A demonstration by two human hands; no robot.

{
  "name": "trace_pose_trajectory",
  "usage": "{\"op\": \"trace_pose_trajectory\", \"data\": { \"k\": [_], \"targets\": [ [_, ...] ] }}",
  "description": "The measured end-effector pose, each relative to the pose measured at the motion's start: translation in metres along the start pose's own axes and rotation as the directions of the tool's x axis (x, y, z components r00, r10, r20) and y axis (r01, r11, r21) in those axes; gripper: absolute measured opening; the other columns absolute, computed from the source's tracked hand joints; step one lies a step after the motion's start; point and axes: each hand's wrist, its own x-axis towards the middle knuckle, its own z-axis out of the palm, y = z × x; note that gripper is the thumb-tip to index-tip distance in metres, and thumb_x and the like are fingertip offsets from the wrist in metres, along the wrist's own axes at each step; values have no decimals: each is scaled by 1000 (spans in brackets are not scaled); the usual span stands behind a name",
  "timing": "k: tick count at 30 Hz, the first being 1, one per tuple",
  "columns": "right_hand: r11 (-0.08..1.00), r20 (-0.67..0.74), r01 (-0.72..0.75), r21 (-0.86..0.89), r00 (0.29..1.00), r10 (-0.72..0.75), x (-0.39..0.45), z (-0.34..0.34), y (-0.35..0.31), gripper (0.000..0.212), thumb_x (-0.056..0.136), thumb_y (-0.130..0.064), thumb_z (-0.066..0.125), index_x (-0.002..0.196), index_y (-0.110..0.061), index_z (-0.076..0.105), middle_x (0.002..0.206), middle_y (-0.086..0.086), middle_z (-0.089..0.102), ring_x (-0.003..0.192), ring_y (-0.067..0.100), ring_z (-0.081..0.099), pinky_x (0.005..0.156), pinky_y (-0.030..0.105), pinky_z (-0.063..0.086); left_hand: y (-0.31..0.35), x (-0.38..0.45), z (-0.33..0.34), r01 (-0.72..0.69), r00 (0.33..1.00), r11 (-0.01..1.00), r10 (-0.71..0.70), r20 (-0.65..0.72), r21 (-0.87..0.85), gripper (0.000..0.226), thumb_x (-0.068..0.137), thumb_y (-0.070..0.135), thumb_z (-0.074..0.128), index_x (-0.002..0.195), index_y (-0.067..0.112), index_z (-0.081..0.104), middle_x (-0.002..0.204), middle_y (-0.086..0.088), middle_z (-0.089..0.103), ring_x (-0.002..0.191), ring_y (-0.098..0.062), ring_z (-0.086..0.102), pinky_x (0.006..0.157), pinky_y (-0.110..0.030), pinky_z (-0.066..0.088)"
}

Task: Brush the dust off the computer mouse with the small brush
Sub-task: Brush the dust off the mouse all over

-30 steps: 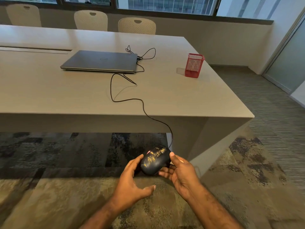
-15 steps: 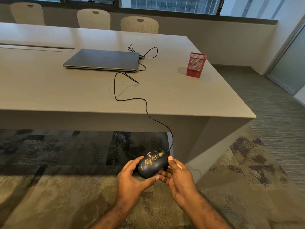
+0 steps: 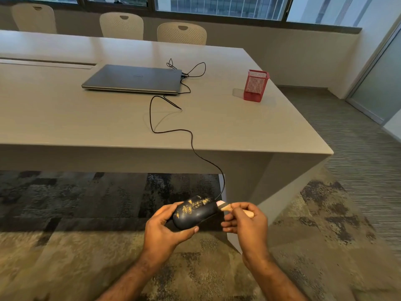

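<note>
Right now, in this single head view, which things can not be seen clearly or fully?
- Underside of the black wired computer mouse: hidden by the left hand that holds it.
- Small wooden-handled brush: the handle's middle is covered by the right hand; its pale bristles are partly behind the mouse.
- Inside of the red mesh pen holder: too small and too far to tell.
- Beige chair at far left: lower part hidden by the long grey table.
</note>
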Motion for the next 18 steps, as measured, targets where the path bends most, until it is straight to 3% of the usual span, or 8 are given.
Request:
{"op": "trace_pose_trajectory", "data": {
  "k": [3,7,10,12,18],
  "targets": [
    [995,41,96,-23,995,-95,-1,-8,-10,15,89,6,60,88,-6,68,62,9,70,55,23,68,48,28,56,-5,-1,-3,13,1000,1000,-13,4,-5,64,50,49,92,110,42,70,111,21,70,104,-6,68,84,-13,54],
    [981,152,192,4,970,-191,-4,-19,-28,15,87,7,65,95,-6,69,73,15,74,62,25,72,53,24,58,-14,-2,-6,40,999,999,-39,14,-26,67,49,48,93,111,38,71,112,18,70,107,-14,69,90,-30,59],
    [954,221,300,15,929,-296,-6,-21,-43,13,86,-12,65,97,-4,68,70,14,72,59,20,71,52,22,56,-19,-3,-7,69,997,996,-68,31,-53,70,48,45,94,113,32,73,113,10,71,108,-17,69,93,-38,59],
    [928,239,373,-9,902,-360,-6,-20,-49,22,86,-23,62,97,-5,67,69,18,68,57,17,66,51,21,53,-22,-4,-7,86,995,994,-83,47,-66,72,47,44,95,114,28,73,114,8,71,109,-17,69,94,-39,59],
    [879,335,463,-114,851,-405,-3,-7,-56,19,94,-28,58,92,-9,63,67,17,62,54,9,62,52,23,50,-24,-6,-4,91,992,993,-83,97,-80,72,48,39,95,115,26,73,115,9,71,109,-16,68,94,-34,58]
  ]
}}
